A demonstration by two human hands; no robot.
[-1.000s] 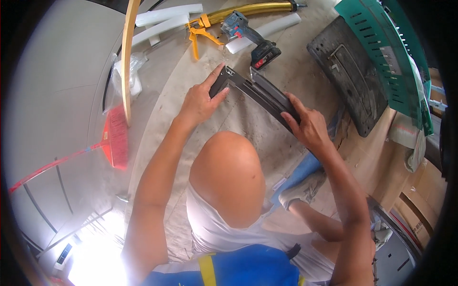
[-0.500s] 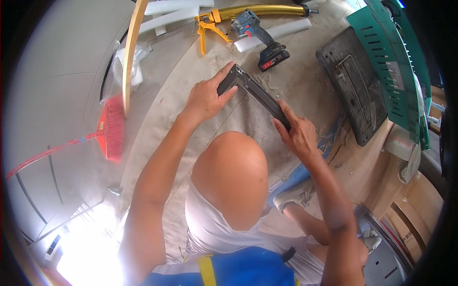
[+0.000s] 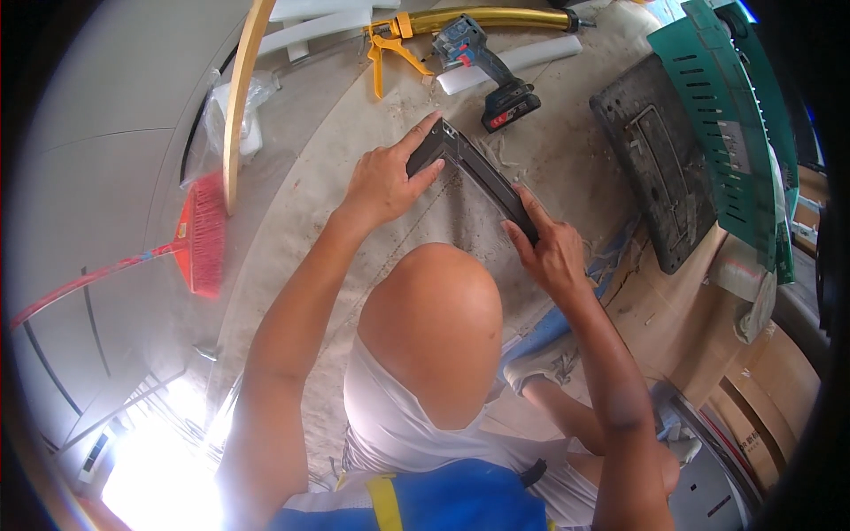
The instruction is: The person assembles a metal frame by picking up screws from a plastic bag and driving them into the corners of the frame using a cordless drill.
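Black angled bar, held up between both hands: the right hand grasps its near right end; the left hand pinches its short leg, far left. The long leg slants between them; beyond lies a drill.

You had dark printed characters on the cardboard box to your right, a pale label on the green crate and small marks on the drill's battery, none clearly legible.

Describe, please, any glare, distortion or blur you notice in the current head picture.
Head view: glare burns out the lower left; floor seams curve and corners darken, fisheye-style; the dark angled profile looks fairly clear, without obvious motion blur.
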